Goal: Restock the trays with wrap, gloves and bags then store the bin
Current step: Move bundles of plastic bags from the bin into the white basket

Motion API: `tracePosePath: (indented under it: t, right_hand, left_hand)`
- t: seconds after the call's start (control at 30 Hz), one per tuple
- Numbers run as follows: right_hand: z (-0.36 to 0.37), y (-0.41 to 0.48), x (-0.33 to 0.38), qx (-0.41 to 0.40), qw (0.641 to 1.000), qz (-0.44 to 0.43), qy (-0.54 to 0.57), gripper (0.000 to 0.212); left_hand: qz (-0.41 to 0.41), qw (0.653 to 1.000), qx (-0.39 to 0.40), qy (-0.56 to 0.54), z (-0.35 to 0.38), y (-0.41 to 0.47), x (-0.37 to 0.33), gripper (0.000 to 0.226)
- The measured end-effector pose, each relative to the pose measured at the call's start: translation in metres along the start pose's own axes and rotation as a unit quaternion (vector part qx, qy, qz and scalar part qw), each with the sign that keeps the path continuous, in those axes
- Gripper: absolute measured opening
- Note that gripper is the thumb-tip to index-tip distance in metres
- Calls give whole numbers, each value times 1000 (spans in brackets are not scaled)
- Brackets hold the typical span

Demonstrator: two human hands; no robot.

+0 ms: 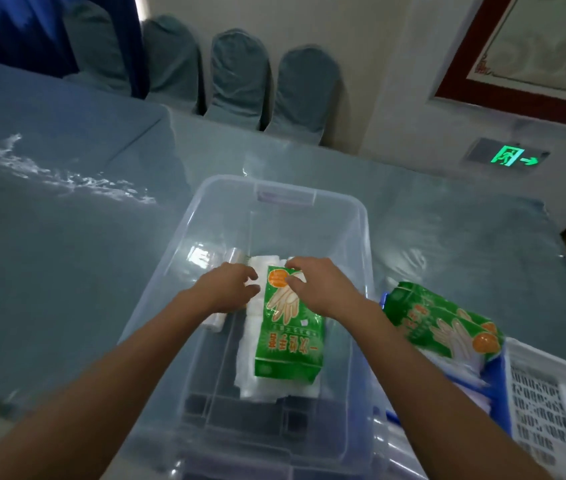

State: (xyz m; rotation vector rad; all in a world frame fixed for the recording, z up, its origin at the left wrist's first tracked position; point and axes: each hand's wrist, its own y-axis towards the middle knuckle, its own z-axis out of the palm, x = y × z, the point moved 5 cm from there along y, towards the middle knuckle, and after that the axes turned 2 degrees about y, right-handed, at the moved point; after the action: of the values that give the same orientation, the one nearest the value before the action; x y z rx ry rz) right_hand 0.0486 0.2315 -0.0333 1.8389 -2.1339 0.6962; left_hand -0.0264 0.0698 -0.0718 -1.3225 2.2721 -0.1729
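A clear plastic bin stands on the table before me. Inside it a green pack of gloves lies on a white stack of bags. My right hand pinches the pack's far end. My left hand reaches in beside it, fingers curled over a clear roll of wrap whose near end shows under the wrist; whether it grips is unclear. Another green glove pack rests in a blue tray to the right of the bin.
A white slotted tray sits at the far right, beside the blue one. The table has a blue cloth under clear plastic. Covered chairs line the wall behind. A framed picture and a green exit sign are on the right wall.
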Motion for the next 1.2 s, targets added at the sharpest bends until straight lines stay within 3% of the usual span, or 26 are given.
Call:
tracePosePath:
  t: [0.27,0.47,0.53,0.63,0.83,1.07,1.2]
  right_hand:
    - [68,30,-13,75,987,124,-62,47]
    - [102,24,-29,64,983,168,-43,64]
    - [110,18,-32,77,980,174,-59,80]
    - [118,14,-37,107,976,171,-78,99]
    - [115,20,-39,91,981,165,-54,72]
    - [103,19,-36,77,981,180,-2,70]
    - [89,12,-37,39,981,188,12,37]
  left_hand:
    - [-20,991,134,-2,70,12,31,41]
    - [-45,990,107,-74,85,23,37,37]
    - [-63,987,96,-109,87,25,35,33]
    - [-83,977,102,-168,98,25,35,49]
    - [-134,956,87,-244,100,23,39,33]
    - [-201,890,90,-398,103,22,45,38]
    - [-210,874,86,-430,106,23,42,49]
